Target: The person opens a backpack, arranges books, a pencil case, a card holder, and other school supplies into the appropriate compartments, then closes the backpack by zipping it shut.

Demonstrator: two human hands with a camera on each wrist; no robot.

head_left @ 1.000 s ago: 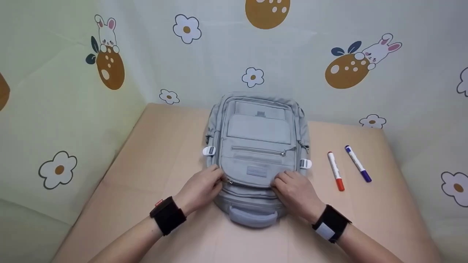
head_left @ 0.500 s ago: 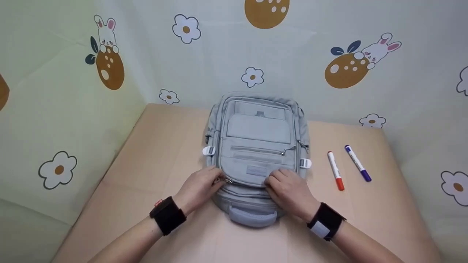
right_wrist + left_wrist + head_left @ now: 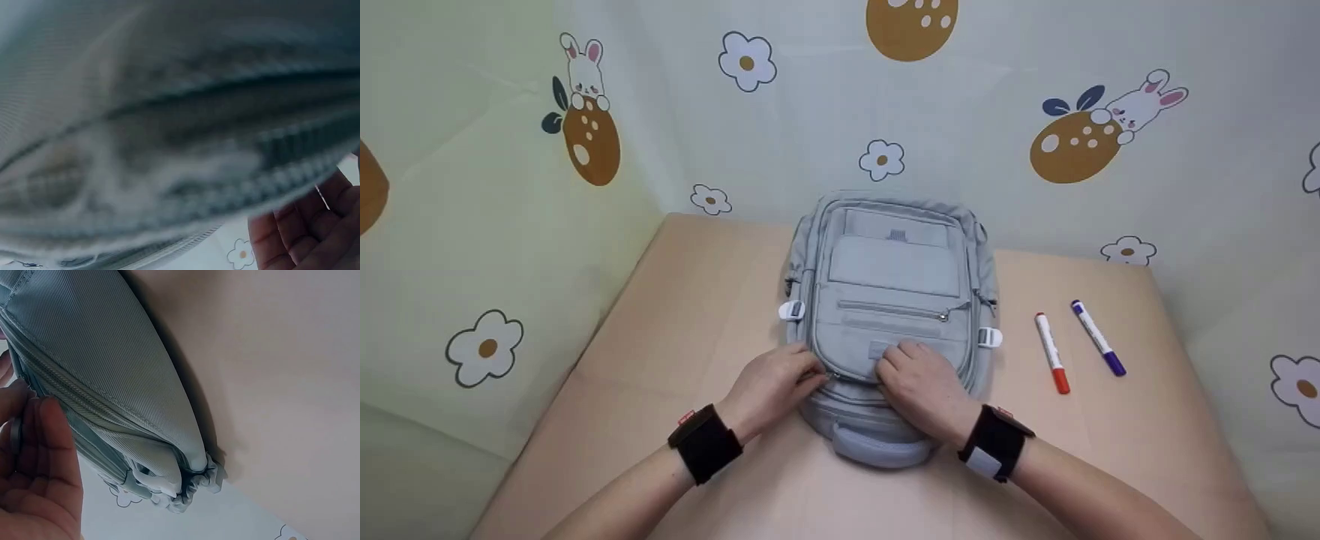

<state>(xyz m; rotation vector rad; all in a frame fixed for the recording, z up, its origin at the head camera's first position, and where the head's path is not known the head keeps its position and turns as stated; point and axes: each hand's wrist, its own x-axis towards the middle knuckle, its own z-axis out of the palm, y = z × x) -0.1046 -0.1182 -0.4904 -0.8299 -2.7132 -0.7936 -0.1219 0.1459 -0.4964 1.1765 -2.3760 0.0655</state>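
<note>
A grey-blue backpack [image 3: 894, 264] lies front up, its top carry handle [image 3: 877, 448] toward me. At the left end of the front pocket's curved zipper, my left hand [image 3: 769, 386] pinches a small metal zipper pull [image 3: 16, 434], partly covered by the fingers in the left wrist view. My right hand [image 3: 924, 390] has its fingers curled at the same zipper, near the middle of the pocket's edge. What its fingertips pinch is hidden. In the blurred right wrist view, parted zipper teeth [image 3: 281, 188] run beside that hand.
A red-capped marker [image 3: 1051, 352] and a purple-blue-capped marker [image 3: 1099, 337] lie on the tan table [image 3: 697, 300], right of the backpack. White plastic buckles [image 3: 792, 310] stick out at the bag's sides. Printed cloth [image 3: 810, 112] hangs behind the table and on both sides.
My right hand has slid left along the pocket's zipper, closer to the left hand, and now covers part of the label patch. The left hand stays about where it was.
</note>
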